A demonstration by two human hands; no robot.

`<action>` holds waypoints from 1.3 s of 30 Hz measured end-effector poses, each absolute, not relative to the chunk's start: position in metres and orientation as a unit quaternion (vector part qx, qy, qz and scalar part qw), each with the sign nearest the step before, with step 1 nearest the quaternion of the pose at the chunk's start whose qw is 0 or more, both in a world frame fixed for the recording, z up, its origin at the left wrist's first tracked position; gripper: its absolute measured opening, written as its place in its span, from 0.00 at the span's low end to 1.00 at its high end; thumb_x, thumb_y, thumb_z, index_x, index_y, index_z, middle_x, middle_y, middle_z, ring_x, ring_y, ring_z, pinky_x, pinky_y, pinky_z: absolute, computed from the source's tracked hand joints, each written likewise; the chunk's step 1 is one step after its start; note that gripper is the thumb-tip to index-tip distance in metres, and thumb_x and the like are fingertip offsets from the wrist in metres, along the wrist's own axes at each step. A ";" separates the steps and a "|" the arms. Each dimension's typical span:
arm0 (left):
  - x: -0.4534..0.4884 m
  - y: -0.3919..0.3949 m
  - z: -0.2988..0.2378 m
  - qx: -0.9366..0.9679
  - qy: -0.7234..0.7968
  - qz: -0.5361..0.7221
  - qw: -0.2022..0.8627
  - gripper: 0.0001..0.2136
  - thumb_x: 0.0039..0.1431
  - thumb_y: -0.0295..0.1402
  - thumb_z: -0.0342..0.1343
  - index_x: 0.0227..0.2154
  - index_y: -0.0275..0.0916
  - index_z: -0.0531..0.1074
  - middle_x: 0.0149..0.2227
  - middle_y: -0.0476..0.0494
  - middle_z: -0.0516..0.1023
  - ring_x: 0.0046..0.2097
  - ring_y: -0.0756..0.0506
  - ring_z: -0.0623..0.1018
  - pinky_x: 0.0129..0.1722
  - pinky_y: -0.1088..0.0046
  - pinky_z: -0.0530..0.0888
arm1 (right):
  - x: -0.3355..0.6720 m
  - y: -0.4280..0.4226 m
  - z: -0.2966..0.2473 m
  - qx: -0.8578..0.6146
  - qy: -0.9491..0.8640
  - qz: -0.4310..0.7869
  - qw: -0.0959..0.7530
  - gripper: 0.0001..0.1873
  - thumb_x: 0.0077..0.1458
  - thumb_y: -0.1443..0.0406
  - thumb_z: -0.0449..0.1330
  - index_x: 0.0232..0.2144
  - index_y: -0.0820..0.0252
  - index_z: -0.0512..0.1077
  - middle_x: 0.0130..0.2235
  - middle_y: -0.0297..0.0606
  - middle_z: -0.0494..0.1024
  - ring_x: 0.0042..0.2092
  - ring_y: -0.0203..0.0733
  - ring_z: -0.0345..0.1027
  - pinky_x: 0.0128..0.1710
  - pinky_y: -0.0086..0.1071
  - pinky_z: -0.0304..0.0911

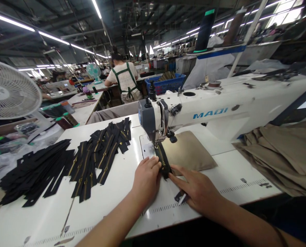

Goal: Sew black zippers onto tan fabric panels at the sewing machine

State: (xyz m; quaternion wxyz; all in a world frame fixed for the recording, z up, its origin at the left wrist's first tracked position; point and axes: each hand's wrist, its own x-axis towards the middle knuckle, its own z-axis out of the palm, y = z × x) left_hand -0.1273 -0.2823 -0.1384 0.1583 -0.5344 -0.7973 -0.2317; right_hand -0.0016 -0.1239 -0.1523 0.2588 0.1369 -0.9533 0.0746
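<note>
A black zipper with brass teeth (pixel 163 161) lies under the presser foot of a white sewing machine (pixel 209 109), along the left edge of a tan fabric piece (pixel 187 151). My left hand (pixel 146 178) rests fingers-flat on the table, its fingertips against the zipper's left side. To the zipper's right, my right hand (pixel 196 190) presses down with its fingers stretched toward the zipper's lower end. A small black-and-white item (pixel 181 197) sticks out beneath the right hand.
Several loose black zippers (pixel 98 154) and black strips (pixel 31 171) are piled on the left of the white table (pixel 111 206). A stack of tan fabric (pixel 284 154) sits at right. A fan (pixel 10 91) stands far left. Another person (pixel 123 80) sits at a table behind.
</note>
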 end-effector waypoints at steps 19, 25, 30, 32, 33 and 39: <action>-0.132 -0.284 -0.133 -0.540 -0.785 -0.270 0.142 0.08 0.53 0.21 0.54 0.36 0.33 0.74 0.42 0.36 0.79 0.44 0.40 0.77 0.45 0.59 0.75 | 0.000 -0.129 -0.145 0.130 -0.972 0.086 0.178 0.26 0.50 0.75 0.48 0.52 0.68 0.68 0.57 0.51 0.65 0.44 0.49 0.70 0.37 0.41 0.70; -0.129 -0.284 -0.135 -0.557 -0.770 -0.268 0.158 0.10 0.56 0.22 0.50 0.38 0.33 0.73 0.42 0.37 0.79 0.46 0.40 0.77 0.49 0.56 0.73 | 0.004 -0.139 -0.144 0.116 -0.971 0.087 0.192 0.22 0.57 0.72 0.46 0.51 0.71 0.69 0.54 0.49 0.67 0.34 0.44 0.73 0.29 0.36 0.70; -0.123 -0.282 -0.136 -0.574 -0.760 -0.230 0.201 0.10 0.60 0.22 0.46 0.38 0.30 0.73 0.42 0.33 0.78 0.45 0.40 0.78 0.50 0.55 0.73 | 0.003 -0.141 -0.147 0.119 -0.969 0.062 0.206 0.22 0.58 0.71 0.45 0.49 0.71 0.71 0.51 0.50 0.71 0.26 0.41 0.70 0.24 0.35 0.68; -0.122 -0.282 -0.137 -0.574 -0.761 -0.218 0.208 0.11 0.60 0.22 0.45 0.39 0.30 0.72 0.43 0.32 0.78 0.45 0.39 0.78 0.49 0.55 0.73 | 0.002 -0.141 -0.147 0.122 -0.968 0.055 0.214 0.22 0.57 0.71 0.44 0.47 0.71 0.72 0.50 0.50 0.72 0.24 0.40 0.68 0.23 0.33 0.67; -0.122 -0.282 -0.138 -0.574 -0.761 -0.216 0.210 0.11 0.61 0.22 0.44 0.39 0.30 0.72 0.43 0.32 0.78 0.45 0.40 0.78 0.49 0.56 0.74 | 0.002 -0.141 -0.147 0.122 -0.967 0.052 0.218 0.22 0.57 0.72 0.44 0.47 0.71 0.72 0.50 0.50 0.72 0.24 0.39 0.68 0.23 0.33 0.67; -0.122 -0.280 -0.137 -0.572 -0.767 -0.211 0.201 0.12 0.60 0.20 0.43 0.39 0.29 0.71 0.43 0.32 0.77 0.45 0.41 0.77 0.50 0.57 0.73 | 0.000 -0.143 -0.141 0.128 -0.961 0.060 0.238 0.21 0.55 0.73 0.45 0.45 0.72 0.73 0.48 0.47 0.74 0.23 0.40 0.68 0.21 0.33 0.66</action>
